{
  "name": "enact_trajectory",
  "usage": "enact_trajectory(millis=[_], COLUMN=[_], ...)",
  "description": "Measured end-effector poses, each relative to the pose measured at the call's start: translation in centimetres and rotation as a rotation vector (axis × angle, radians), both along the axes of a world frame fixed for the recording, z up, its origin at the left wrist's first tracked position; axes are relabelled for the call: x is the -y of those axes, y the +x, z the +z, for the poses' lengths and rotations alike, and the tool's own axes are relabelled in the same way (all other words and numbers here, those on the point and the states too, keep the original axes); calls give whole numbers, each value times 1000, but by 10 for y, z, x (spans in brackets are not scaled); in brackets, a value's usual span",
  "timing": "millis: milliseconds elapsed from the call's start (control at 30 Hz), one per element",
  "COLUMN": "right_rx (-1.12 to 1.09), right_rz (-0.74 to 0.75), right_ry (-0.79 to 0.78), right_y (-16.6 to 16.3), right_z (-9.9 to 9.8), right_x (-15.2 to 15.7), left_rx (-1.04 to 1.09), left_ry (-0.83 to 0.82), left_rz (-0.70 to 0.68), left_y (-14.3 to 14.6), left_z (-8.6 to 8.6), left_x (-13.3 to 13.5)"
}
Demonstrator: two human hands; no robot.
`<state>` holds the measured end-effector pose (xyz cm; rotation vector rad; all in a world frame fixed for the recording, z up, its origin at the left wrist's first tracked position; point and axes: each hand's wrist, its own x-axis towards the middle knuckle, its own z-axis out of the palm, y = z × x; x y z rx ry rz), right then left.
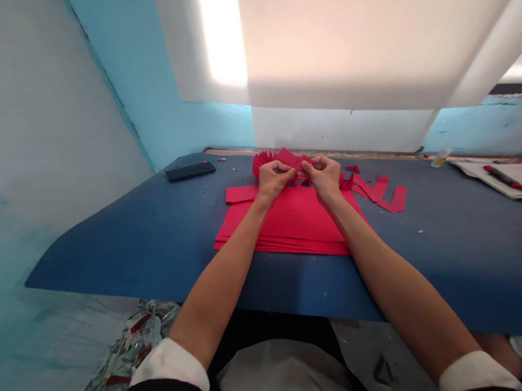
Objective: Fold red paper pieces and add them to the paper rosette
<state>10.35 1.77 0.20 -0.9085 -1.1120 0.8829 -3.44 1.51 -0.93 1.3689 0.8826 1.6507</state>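
Both my hands meet at the far middle of a blue table (425, 254). My left hand (273, 177) and my right hand (323, 174) are closed in a pinch on a small folded piece of red paper (288, 158) held between them. Just left of it lies a fan of pleated red paper (262, 157). Under my wrists a stack of red paper sheets (293, 225) lies flat on the table. Cut red strips (382, 194) lie to the right of my right hand.
A black phone (190, 171) lies at the table's far left. At the far right are white papers (520, 176) with a red pen (503, 178) and a small bottle (441, 157). Blue walls close in on the left and back. Scraps lie on the floor (133, 345).
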Motion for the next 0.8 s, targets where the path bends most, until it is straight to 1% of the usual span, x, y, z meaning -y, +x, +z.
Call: enact_trajectory(millis=[200, 467, 667, 800], right_rx=[48, -15, 22, 23], right_rz=[12, 160, 117, 105], right_ry=[-18, -84, -97, -102], right_y=[1, -1, 3, 4], right_z=[2, 4, 7, 8], right_x=[2, 10, 10, 10], left_rx=[-8, 13, 3, -11], left_ry=[0, 40, 50, 34], left_rz=[5, -28, -72, -65], left_y=[0, -1, -1, 0], left_z=[2, 5, 7, 10], left_x=[3, 4, 8, 13])
